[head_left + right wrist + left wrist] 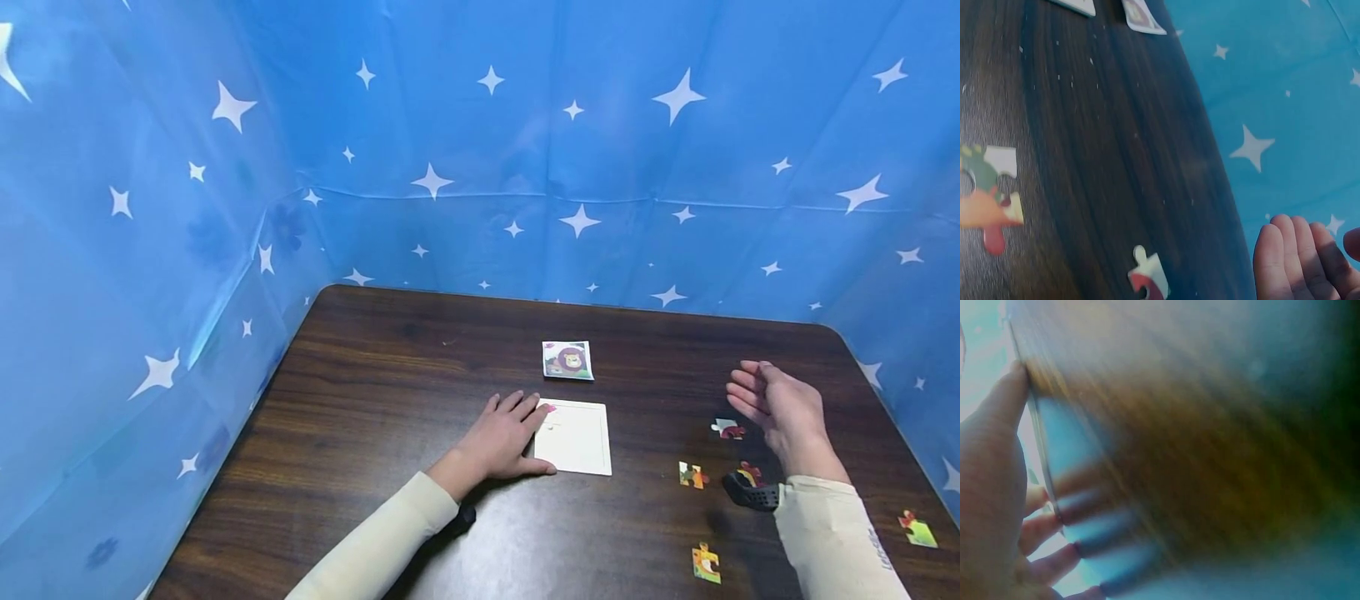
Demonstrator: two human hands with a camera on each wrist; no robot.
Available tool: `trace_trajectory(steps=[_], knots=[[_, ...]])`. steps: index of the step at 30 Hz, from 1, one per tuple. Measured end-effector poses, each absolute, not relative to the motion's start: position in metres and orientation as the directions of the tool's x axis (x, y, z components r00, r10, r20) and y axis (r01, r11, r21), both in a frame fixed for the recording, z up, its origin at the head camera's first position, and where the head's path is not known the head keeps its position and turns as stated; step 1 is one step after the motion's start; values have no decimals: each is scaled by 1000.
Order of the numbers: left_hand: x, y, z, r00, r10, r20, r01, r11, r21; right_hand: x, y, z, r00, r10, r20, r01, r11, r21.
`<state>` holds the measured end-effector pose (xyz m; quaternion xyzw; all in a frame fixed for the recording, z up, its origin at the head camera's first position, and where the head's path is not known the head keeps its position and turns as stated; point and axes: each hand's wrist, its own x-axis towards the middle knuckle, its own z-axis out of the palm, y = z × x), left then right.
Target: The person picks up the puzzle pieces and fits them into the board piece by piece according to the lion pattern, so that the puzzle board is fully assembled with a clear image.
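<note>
A white square puzzle tray [581, 446] lies mid-table. My left hand [504, 437] rests across its left edge with fingers spread and straight. Beside the index finger, a small pink patch shows at the tray's upper left corner; the fingers partly cover that area. In the left wrist view, the thumb and fingertips of the left hand [997, 487] touch the tray's edge. My right hand [791, 410] hovers over the table's right side, fingers loosely bent, with nothing seen in it. Near it lie a red-and-white jigsaw piece [727, 429] and a green-and-orange one [693, 475].
A small lion picture card [567, 361] lies behind the tray. More jigsaw pieces are a yellow one [706, 563] at the front, a green-and-red one [919, 530] at far right, and a red one [751, 472] partly behind the right wrist camera. Blue star-patterned cloth [480, 150] surrounds the table.
</note>
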<state>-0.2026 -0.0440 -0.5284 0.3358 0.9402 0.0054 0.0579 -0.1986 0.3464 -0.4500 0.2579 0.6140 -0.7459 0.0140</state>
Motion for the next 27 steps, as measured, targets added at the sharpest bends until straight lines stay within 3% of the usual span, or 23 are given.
trace_trajectory(steps=[17, 27], knots=[[-204, -44, -526, -771, 627, -111, 627, 778, 40, -186, 380, -461, -803, 389, -451, 342, -318, -884], [-204, -44, -528, -771, 627, -108, 628, 777, 32, -180, 394, -464, -773, 409, -485, 403, -274, -873]])
